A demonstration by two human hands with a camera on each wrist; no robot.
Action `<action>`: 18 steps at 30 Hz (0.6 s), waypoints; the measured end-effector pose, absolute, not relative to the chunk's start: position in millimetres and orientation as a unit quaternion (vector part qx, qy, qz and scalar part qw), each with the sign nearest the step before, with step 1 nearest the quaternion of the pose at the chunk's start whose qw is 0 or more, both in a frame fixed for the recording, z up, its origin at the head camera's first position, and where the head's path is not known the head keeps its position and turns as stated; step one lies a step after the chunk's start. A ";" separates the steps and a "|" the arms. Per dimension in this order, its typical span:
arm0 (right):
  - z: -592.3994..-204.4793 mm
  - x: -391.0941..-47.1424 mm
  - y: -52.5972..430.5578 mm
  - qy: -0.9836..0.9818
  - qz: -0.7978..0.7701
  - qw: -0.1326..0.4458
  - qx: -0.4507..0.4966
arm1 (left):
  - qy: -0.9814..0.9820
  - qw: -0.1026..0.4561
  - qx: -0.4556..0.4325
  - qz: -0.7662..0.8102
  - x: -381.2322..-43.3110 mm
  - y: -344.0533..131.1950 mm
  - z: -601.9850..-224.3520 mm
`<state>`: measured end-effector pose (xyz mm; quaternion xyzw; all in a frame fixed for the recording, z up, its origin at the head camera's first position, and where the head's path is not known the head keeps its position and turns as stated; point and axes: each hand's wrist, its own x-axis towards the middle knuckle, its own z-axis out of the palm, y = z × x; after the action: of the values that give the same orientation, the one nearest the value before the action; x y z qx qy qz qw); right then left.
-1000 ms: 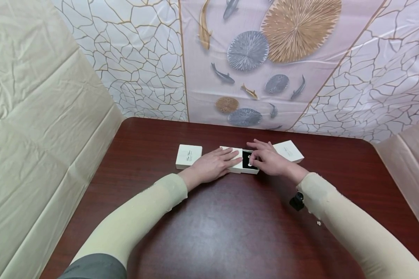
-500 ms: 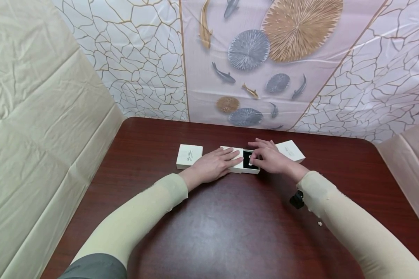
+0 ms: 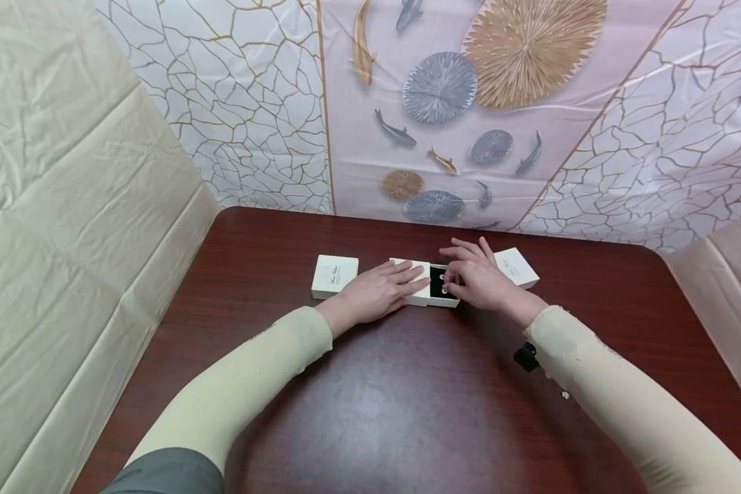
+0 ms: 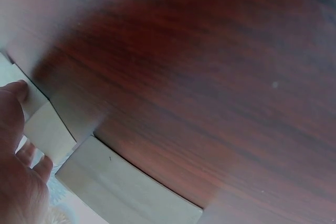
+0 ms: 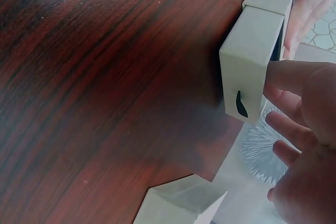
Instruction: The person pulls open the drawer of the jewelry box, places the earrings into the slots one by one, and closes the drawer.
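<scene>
One open box, black insert, pale pieces

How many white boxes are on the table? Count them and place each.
3. The left box sits beside the left hand; the middle box, slid open, lies under that hand; the right box is partly behind the right hand. More could be hidden.

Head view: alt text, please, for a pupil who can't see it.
A left hand rests on a partly open white box; the right hand works at its black-lined drawer. A white box lies left of it, another right.
</scene>
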<state>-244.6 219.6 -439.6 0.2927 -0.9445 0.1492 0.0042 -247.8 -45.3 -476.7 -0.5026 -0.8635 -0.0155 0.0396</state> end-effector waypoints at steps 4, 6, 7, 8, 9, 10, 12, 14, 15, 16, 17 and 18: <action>-441.7 -244.4 219.6 -0.944 0.146 0.016 0.294 | -0.863 0.041 -0.504 -0.018 -248.0 -45.0 -477.0; -442.3 -244.4 219.7 -0.945 0.144 0.019 0.294 | -0.863 0.042 -0.503 -0.019 -248.1 -44.8 -477.1; -442.4 -244.4 219.7 -0.945 0.142 0.020 0.295 | -0.863 0.042 -0.503 -0.019 -248.1 -44.8 -477.1; -442.4 -244.5 219.9 -0.945 0.140 0.020 0.294 | -0.863 0.041 -0.503 -0.019 -248.1 -44.8 -477.2; -442.0 -244.3 220.2 -0.945 0.139 0.021 0.294 | -0.863 0.041 -0.503 -0.018 -248.2 -44.8 -477.3; -441.2 -244.0 220.3 -0.946 0.140 0.021 0.293 | -0.863 0.041 -0.502 -0.018 -248.2 -44.8 -477.4; -439.0 -243.1 221.4 -0.946 0.142 0.022 0.291 | -0.863 0.041 -0.503 -0.019 -248.5 -44.8 -477.8; -436.2 -242.0 223.1 -0.946 0.145 0.025 0.290 | -0.863 0.042 -0.504 -0.020 -248.7 -44.8 -478.3; -434.7 -241.3 224.1 -0.946 0.146 0.026 0.290 | -0.862 0.043 -0.504 -0.020 -248.8 -44.8 -478.5; -433.5 -240.7 225.4 -0.946 0.145 0.027 0.290 | -0.862 0.044 -0.504 -0.020 -248.9 -44.9 -478.7; -432.3 -240.0 226.8 -0.946 0.143 0.029 0.291 | -0.862 0.044 -0.504 -0.020 -248.9 -44.9 -478.8; -431.5 -239.4 228.4 -0.946 0.140 0.031 0.292 | -0.862 0.044 -0.504 -0.019 -248.9 -45.1 -478.8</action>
<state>-239.4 228.4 -431.5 0.2921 -0.9456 0.1402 0.0308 -248.9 -45.1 -478.8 -0.5040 -0.8624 -0.0186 0.0444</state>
